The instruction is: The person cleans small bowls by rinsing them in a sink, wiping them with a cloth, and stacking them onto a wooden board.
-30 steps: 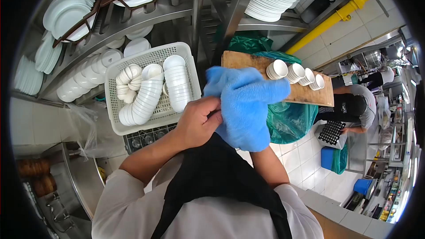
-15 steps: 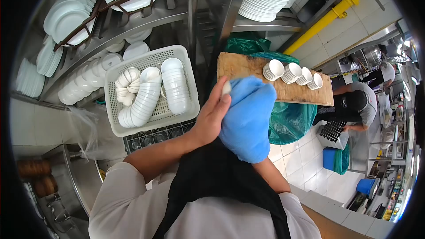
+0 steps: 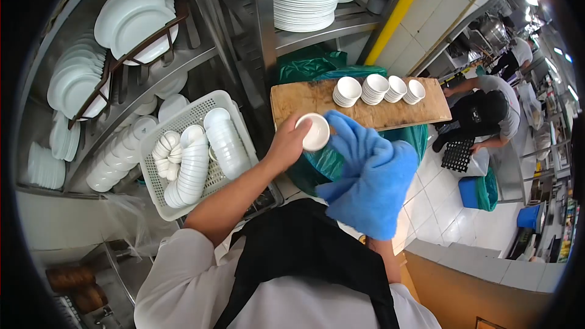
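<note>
A small white bowl [image 3: 314, 132] is in my left hand [image 3: 289, 145], gripped at its near side with the opening facing up toward me. A blue cloth [image 3: 376, 173] hangs over my right hand, whose fingers are hidden beneath it; only the wrist [image 3: 382, 250] shows below. The cloth's upper edge lies close beside the bowl. Just beyond both hands, several short stacks of similar small white bowls [image 3: 374, 88] stand in a row on a wooden board [image 3: 298, 99].
On the left, a white plastic basket [image 3: 154, 192] holds stacked bowls and cups. Shelves carry white plates [image 3: 137, 24] and a tall plate stack [image 3: 308, 0]. A green bag [image 3: 329, 164] hangs under the board. Farther right, another person [image 3: 487, 100] bends over a black rack [image 3: 457, 155].
The cloth has come away from the bowl, moving right and down with my right hand, so the bowl in my left hand now shows fully. My view has shifted as well.
</note>
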Demonstrator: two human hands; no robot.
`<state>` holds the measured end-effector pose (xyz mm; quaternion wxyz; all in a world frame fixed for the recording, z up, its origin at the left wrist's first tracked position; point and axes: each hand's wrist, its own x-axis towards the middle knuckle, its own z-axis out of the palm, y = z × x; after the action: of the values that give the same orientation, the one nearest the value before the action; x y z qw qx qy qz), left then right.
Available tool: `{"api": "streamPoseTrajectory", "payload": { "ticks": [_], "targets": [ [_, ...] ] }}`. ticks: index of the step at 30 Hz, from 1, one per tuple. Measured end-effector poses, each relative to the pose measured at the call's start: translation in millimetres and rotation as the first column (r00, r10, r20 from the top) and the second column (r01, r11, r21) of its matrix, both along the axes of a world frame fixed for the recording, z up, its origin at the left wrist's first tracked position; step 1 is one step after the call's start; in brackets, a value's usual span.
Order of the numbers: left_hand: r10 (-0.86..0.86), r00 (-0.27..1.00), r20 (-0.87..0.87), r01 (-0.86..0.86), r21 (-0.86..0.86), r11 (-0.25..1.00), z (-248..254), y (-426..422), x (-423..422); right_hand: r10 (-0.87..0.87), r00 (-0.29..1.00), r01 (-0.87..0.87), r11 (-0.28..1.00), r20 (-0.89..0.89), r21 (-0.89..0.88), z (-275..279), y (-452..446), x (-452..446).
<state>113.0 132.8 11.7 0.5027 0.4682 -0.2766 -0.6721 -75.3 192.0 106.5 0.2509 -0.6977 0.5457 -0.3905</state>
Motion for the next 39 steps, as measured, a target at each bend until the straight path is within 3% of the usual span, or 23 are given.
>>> {"api": "streamPoseTrajectory", "payload": {
  "ticks": [1,2,3,5,6,8,11,12,16,17,22,24,26,28,30,32,33,36,38,39],
  "targets": [
    [0.056,0.906,0.420,0.017,-0.168,0.986,-17,-21,4,-0.085,0.983,0.067,0.991,0.163,0.113,1,3,-8],
    [0.172,0.646,0.744,0.107,-0.312,0.944,-33,-41,7,-0.154,0.941,0.091,0.972,0.301,0.216,2,6,-16],
    [0.168,0.638,0.751,0.119,-0.311,0.943,-46,-57,9,-0.206,0.889,0.081,0.950,0.409,0.301,2,8,-22],
    [0.334,0.437,0.835,0.159,-0.437,0.885,-67,-85,11,-0.299,0.773,0.040,0.903,0.560,0.427,2,10,-34],
    [0.328,0.431,0.841,0.168,-0.432,0.886,-71,-95,11,-0.315,0.744,0.022,0.893,0.589,0.450,0,11,-37],
    [0.169,0.476,0.863,0.103,-0.245,0.964,-78,-111,8,-0.347,0.700,0.000,0.874,0.625,0.486,-2,13,-42],
    [0.175,0.556,0.812,-0.001,-0.210,0.978,-106,-130,0,-0.372,0.670,0.002,0.866,0.642,0.499,-5,13,-43],
    [0.253,0.429,0.867,-0.004,-0.278,0.961,-99,-122,-2,-0.364,0.670,-0.007,0.868,0.646,0.496,-6,11,-41],
    [0.284,0.240,0.928,0.057,-0.306,0.950,-81,-109,-4,-0.285,0.727,-0.048,0.887,0.625,0.460,-7,3,-29],
    [0.294,0.249,0.923,0.120,-0.331,0.936,-72,-101,-1,-0.251,0.752,-0.065,0.892,0.610,0.447,-7,2,-27],
    [0.527,0.306,0.793,0.012,-0.556,0.831,-72,-49,43,0.035,0.909,-0.186,0.926,0.415,0.329,4,-7,-11],
    [0.534,0.301,0.790,-0.130,-0.521,0.844,-73,-30,85,0.193,0.950,-0.255,0.933,0.247,0.254,7,-10,0],
    [0.437,0.265,0.860,-0.297,-0.358,0.885,-65,-12,139,0.310,0.946,-0.322,0.929,0.095,0.180,8,-13,11],
    [0.349,-0.029,0.937,-0.405,-0.330,0.853,-100,-6,208,0.383,0.924,-0.378,0.915,-0.011,0.140,8,-14,23],
    [0.170,-0.035,0.985,-0.395,-0.170,0.903,-110,10,258,0.409,0.910,-0.399,0.909,-0.070,0.120,10,-15,32],
    [-0.004,0.069,0.998,-0.420,0.033,0.907,-139,10,304,0.421,0.899,-0.410,0.906,-0.121,0.102,11,-15,37],
    [-0.007,0.150,0.989,-0.498,0.081,0.863,-132,11,306,0.427,0.894,-0.417,0.904,-0.132,0.098,11,-16,39],
    [-0.132,0.243,0.961,-0.433,0.229,0.872,-112,7,302,0.438,0.882,-0.428,0.899,-0.173,0.091,10,-16,49],
    [-0.221,0.197,0.955,-0.362,0.281,0.889,-135,-9,317,0.440,0.878,-0.431,0.898,-0.191,0.089,9,-16,57],
    [-0.285,0.109,0.952,-0.243,0.303,0.922,-154,-15,330,0.439,0.877,-0.430,0.898,-0.193,0.093,9,-15,60]
  ]
}}
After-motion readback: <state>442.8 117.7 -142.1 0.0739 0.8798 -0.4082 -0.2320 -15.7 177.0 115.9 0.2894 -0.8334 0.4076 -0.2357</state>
